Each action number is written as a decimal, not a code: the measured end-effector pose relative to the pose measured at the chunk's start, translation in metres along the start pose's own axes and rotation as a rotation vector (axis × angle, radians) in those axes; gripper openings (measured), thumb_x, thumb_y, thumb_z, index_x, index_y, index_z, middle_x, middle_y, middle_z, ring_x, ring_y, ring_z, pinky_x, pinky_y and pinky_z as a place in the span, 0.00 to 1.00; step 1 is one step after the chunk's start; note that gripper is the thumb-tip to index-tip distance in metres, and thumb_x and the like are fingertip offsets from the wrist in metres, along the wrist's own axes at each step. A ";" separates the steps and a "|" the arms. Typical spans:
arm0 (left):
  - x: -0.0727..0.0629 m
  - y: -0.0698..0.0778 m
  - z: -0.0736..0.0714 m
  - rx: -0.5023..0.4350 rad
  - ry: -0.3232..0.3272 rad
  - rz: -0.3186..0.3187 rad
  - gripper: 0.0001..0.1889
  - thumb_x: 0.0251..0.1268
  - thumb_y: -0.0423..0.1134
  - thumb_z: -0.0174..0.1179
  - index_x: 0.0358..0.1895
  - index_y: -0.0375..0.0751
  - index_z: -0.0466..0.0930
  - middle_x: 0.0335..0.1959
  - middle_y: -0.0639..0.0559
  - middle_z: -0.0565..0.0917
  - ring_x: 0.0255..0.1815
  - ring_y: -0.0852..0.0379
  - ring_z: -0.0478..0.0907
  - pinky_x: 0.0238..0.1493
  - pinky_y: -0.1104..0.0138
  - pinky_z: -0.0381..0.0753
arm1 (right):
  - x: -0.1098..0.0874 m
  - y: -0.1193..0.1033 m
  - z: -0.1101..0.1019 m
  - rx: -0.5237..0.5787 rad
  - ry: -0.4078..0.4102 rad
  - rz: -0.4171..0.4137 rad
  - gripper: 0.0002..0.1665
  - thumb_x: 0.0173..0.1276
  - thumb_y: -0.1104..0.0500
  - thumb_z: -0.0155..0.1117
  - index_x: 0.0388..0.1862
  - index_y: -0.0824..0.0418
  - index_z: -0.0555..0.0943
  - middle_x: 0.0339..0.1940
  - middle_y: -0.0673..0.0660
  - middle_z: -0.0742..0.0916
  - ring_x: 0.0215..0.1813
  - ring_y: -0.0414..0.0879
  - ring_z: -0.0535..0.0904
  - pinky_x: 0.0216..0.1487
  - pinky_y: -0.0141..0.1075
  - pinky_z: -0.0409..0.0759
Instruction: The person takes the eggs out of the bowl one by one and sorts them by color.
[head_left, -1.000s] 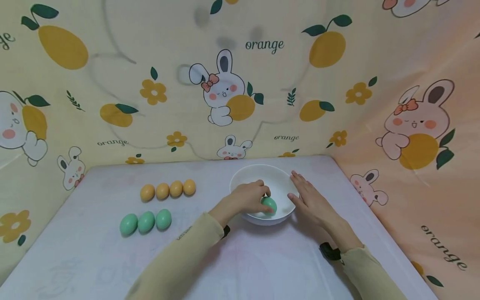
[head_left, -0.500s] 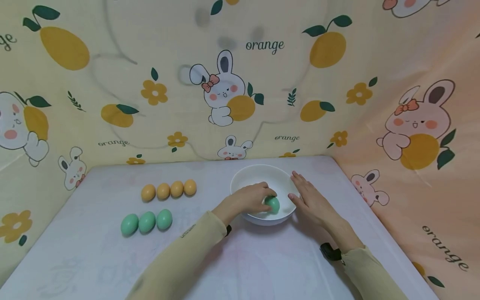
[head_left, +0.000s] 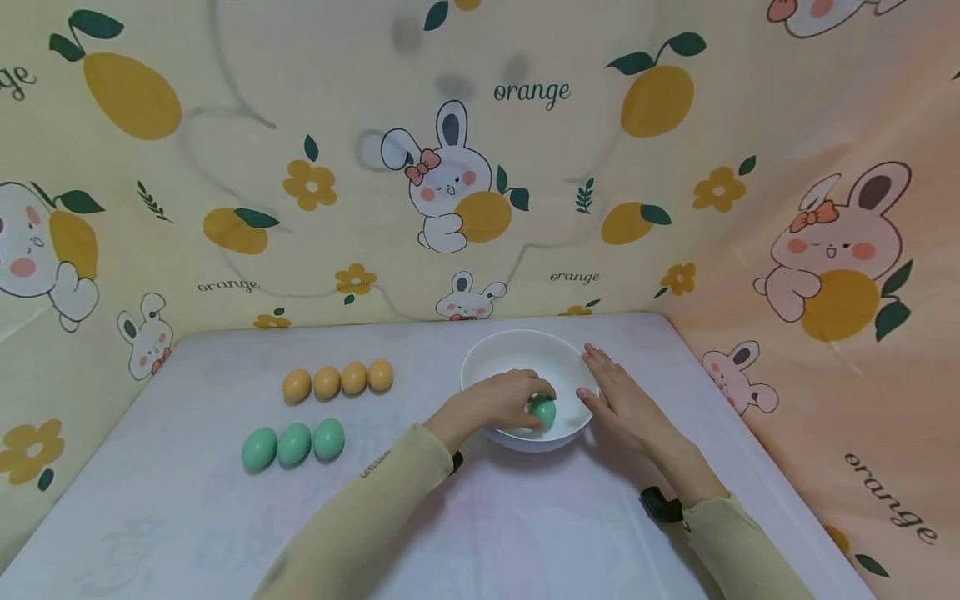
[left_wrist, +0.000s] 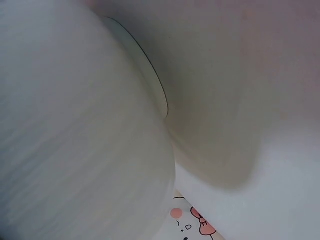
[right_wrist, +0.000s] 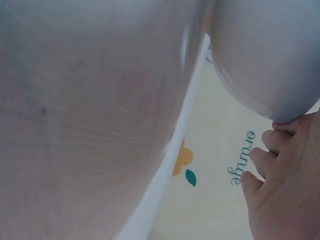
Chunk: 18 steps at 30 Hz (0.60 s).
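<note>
A white bowl [head_left: 558,360] stands toward the back of the table. My left hand [head_left: 501,398] reaches over its near left rim and grips a green egg [head_left: 545,411] inside it with curled fingers and thumb. Flat against the bowl's right side lies my right hand [head_left: 630,410], its fingers straight. In the right wrist view, the fingers of the right hand [right_wrist: 287,175] touch the outer wall of the bowl [right_wrist: 270,60]. The left wrist view is mostly pale blurred surfaces; neither the left hand's fingers nor the egg can be made out there.
Left on the table [head_left: 480,533], a row of yellow eggs [head_left: 326,382] lies behind a row of green eggs [head_left: 293,445]. A printed cloth [head_left: 555,183] with rabbits and oranges hangs behind the table and along its sides.
The left hand and the green egg in it have shifted slightly right inside the bowl, with a tiny move back at the end. The right hand stays against the bowl.
</note>
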<state>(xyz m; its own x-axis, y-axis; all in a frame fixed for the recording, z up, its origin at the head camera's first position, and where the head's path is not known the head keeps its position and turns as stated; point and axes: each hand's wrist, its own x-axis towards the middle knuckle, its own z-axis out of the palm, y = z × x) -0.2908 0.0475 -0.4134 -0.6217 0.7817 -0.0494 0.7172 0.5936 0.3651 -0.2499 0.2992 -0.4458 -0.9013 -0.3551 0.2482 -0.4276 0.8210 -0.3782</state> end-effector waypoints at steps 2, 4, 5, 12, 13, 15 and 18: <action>0.000 -0.001 0.001 0.007 0.003 -0.005 0.25 0.67 0.46 0.72 0.66 0.49 0.81 0.59 0.53 0.82 0.58 0.60 0.78 0.64 0.67 0.76 | 0.000 0.000 0.000 0.002 -0.003 0.005 0.42 0.84 0.42 0.48 0.84 0.67 0.54 0.86 0.63 0.56 0.85 0.64 0.50 0.81 0.60 0.49; 0.001 -0.002 0.002 0.009 0.008 -0.010 0.25 0.67 0.46 0.72 0.65 0.49 0.81 0.59 0.54 0.82 0.57 0.61 0.78 0.64 0.67 0.76 | 0.000 -0.001 0.000 -0.001 -0.010 0.012 0.43 0.84 0.42 0.48 0.84 0.67 0.54 0.86 0.63 0.56 0.85 0.63 0.50 0.82 0.59 0.49; 0.000 -0.002 0.002 0.007 0.012 -0.013 0.25 0.66 0.47 0.73 0.65 0.49 0.81 0.59 0.54 0.82 0.57 0.61 0.78 0.64 0.67 0.76 | 0.000 -0.001 0.000 -0.004 -0.012 0.016 0.43 0.84 0.41 0.47 0.84 0.67 0.54 0.86 0.62 0.55 0.85 0.63 0.49 0.82 0.59 0.49; -0.002 -0.003 0.001 -0.031 0.063 -0.036 0.26 0.65 0.48 0.73 0.66 0.51 0.81 0.61 0.54 0.81 0.57 0.61 0.78 0.65 0.66 0.76 | 0.001 -0.003 -0.002 -0.004 -0.007 0.009 0.43 0.84 0.42 0.48 0.84 0.68 0.55 0.86 0.64 0.56 0.85 0.64 0.50 0.81 0.60 0.50; -0.002 -0.003 0.000 -0.035 0.073 -0.037 0.26 0.65 0.48 0.73 0.66 0.51 0.81 0.61 0.54 0.81 0.58 0.61 0.78 0.65 0.66 0.76 | 0.001 -0.003 -0.003 0.000 -0.006 0.007 0.42 0.84 0.43 0.48 0.84 0.68 0.55 0.86 0.64 0.56 0.85 0.64 0.50 0.81 0.60 0.50; -0.003 -0.003 -0.001 -0.043 0.093 -0.037 0.27 0.65 0.48 0.74 0.66 0.51 0.81 0.62 0.54 0.80 0.59 0.61 0.78 0.66 0.66 0.75 | 0.000 -0.003 -0.003 -0.001 -0.010 0.010 0.42 0.84 0.43 0.48 0.84 0.68 0.54 0.86 0.64 0.56 0.85 0.64 0.50 0.81 0.60 0.50; -0.005 -0.001 -0.003 -0.054 0.122 -0.035 0.26 0.66 0.47 0.73 0.66 0.51 0.80 0.64 0.53 0.80 0.62 0.59 0.77 0.67 0.64 0.75 | 0.000 -0.001 -0.002 -0.006 -0.013 0.014 0.42 0.84 0.43 0.48 0.84 0.68 0.54 0.86 0.63 0.56 0.85 0.64 0.50 0.81 0.60 0.50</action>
<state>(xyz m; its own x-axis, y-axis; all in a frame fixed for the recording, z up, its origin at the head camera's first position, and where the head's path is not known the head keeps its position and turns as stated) -0.2894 0.0421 -0.4109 -0.6822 0.7295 0.0496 0.6786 0.6064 0.4144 -0.2495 0.2990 -0.4435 -0.9080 -0.3496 0.2311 -0.4148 0.8284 -0.3765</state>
